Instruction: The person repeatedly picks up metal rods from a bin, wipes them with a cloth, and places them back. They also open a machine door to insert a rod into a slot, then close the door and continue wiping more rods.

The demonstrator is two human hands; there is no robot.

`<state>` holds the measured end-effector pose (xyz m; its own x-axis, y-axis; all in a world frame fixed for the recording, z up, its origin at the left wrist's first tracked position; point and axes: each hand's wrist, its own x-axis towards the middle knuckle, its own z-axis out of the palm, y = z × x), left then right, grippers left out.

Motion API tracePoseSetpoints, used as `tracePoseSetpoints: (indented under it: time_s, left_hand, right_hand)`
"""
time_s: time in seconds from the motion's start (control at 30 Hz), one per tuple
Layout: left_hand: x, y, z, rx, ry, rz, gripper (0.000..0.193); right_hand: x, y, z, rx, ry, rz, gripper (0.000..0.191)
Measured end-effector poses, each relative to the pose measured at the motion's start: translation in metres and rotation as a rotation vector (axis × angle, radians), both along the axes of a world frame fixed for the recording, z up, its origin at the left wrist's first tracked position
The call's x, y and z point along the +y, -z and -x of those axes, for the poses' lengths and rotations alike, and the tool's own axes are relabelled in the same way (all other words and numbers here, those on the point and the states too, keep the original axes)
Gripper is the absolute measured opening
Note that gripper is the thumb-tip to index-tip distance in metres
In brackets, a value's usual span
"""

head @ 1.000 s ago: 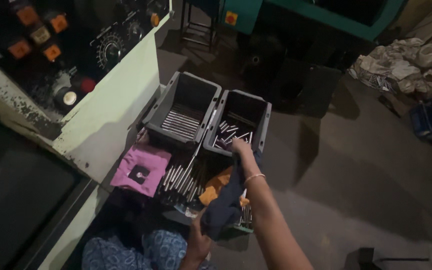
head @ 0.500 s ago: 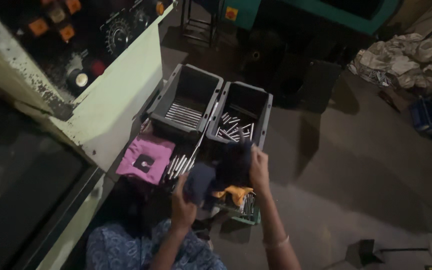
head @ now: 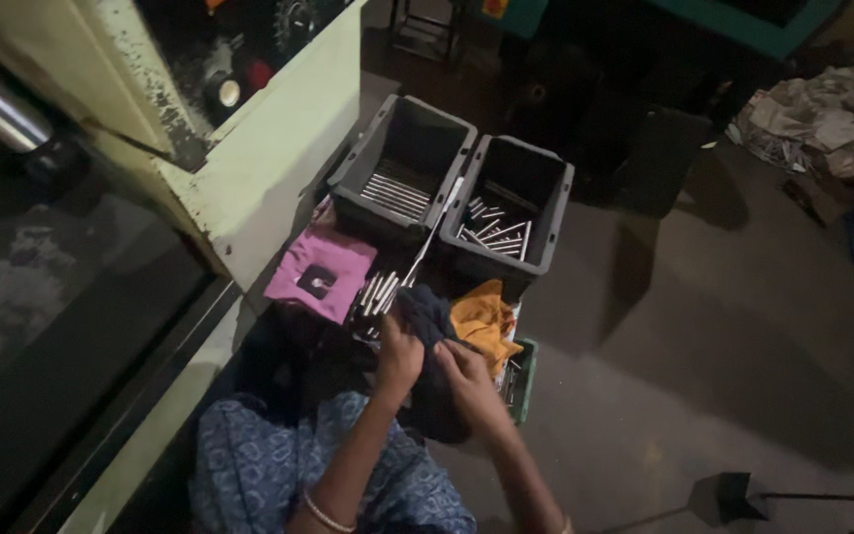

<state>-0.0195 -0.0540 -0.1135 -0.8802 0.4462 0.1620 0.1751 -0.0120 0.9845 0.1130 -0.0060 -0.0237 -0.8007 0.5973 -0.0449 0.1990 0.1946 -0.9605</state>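
Both hands, the left hand [head: 399,358] and the right hand [head: 465,381], are closed around a dark blue cloth [head: 431,326] (bunched between them) held just above a pile of metal rods [head: 380,293], beside an orange cloth [head: 484,321] and near two grey bins [head: 452,193].

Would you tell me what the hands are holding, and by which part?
Both the left hand and right hand grip a dark cloth, bunched at its middle; anything inside is hidden.
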Motion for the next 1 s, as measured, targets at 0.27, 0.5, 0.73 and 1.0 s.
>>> tracePoseSetpoints:
  time_s: [0.27,0.5,0.73,1.0]
  left_hand:
    - [-0.04,0.023,0.027,0.63,-0.119,0.0,0.047]
    - [-0.06,0.012,0.01,0.244,0.424,0.105,0.042]
    - [-0.049,-0.019,-0.055,-0.506,0.591,-0.061,0.043]
    - [-0.077,0.0,-0.074,-0.085,0.542,0.026,0.046]
  right_hand:
    - [0.008,-0.086,-0.034,-0.299,-0.269,-0.137,0.039]
    - [0.053,-0.059,-0.022,0.231,0.269,-0.076,0.038]
    - [0.024,-0.032,0.011,0.291,0.437,-0.073,0.032]
    - [0.059,-0.017,0.008,0.478,0.479,-0.033,0.037]
